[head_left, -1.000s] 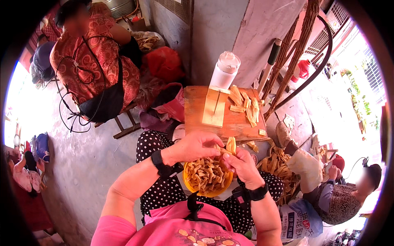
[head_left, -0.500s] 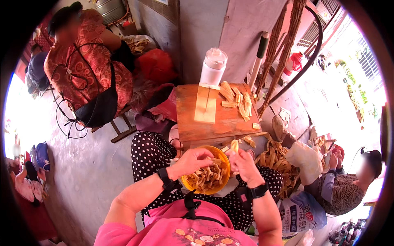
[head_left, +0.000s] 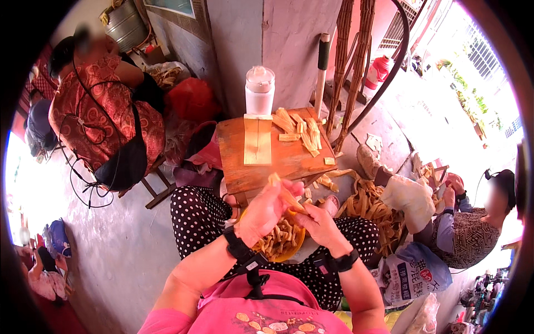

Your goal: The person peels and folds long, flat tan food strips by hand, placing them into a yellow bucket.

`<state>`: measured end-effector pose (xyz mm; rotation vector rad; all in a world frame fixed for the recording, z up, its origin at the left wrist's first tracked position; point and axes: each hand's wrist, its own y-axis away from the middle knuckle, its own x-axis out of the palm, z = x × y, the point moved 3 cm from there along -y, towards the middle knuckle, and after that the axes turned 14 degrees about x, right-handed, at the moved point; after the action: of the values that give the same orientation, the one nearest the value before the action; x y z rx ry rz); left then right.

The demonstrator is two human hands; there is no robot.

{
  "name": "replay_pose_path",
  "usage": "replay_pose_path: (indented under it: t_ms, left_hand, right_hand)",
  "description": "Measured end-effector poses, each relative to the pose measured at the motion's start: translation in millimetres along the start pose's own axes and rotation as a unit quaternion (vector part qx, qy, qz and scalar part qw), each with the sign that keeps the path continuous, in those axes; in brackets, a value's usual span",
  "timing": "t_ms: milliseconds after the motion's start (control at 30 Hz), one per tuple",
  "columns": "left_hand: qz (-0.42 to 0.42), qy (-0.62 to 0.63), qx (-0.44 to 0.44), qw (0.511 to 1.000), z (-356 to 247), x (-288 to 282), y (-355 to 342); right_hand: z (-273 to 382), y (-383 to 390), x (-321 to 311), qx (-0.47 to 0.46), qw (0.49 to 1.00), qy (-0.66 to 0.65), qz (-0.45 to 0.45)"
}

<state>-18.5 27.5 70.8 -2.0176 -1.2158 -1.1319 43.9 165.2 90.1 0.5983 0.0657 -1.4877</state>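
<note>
Above the yellow bowl (head_left: 301, 240), my left hand (head_left: 263, 211) is closed round a tan, fibrous strip (head_left: 291, 201), the thumb on its near side. Close beside it, my right hand (head_left: 327, 229) pinches the lower right end of the same strip. Many folded tan pieces (head_left: 277, 243) fill the bowl, which sits between my knees and is partly hidden by my hands and forearms. Beyond it, a low wooden table (head_left: 236, 142) carries several cut strips (head_left: 303, 133), a pale rectangular block (head_left: 257, 147) with a slit along it, and a white lidded bottle (head_left: 260, 92).
To the right of my knee lies a heap of long tan strips (head_left: 370, 209). A printed plastic sack (head_left: 414, 275) stands near it. One person (head_left: 464, 234) sits at the right, another (head_left: 108, 122) at the upper left. Wooden poles (head_left: 347, 72) lean behind the table.
My hands have come together over the bowl, and a strip now runs between them. Before, the left hand was at the bowl's pieces and the right held a small piece. The view has shifted.
</note>
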Motion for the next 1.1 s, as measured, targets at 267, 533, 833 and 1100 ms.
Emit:
replay_pose_path:
  t_ms: [267,533,833,1100]
  left_hand:
    - [-0.170,-0.058,-0.048,0.983,36,-10,21]
    - [-0.159,-0.018,0.030,0.987,10,-10,10]
    - [-0.179,0.104,0.054,0.977,-1,1,-3]
    - [-0.155,0.010,0.032,0.987,0,1,8]
  right_hand:
    - [18,14,24,-0.143,0.952,0.143,-0.229]
    - [25,27,14,-0.218,0.891,0.160,-0.363]
    - [-10,38,54,0.185,0.831,-0.519,0.079]
    - [3,8,40,0.080,0.809,-0.580,-0.052]
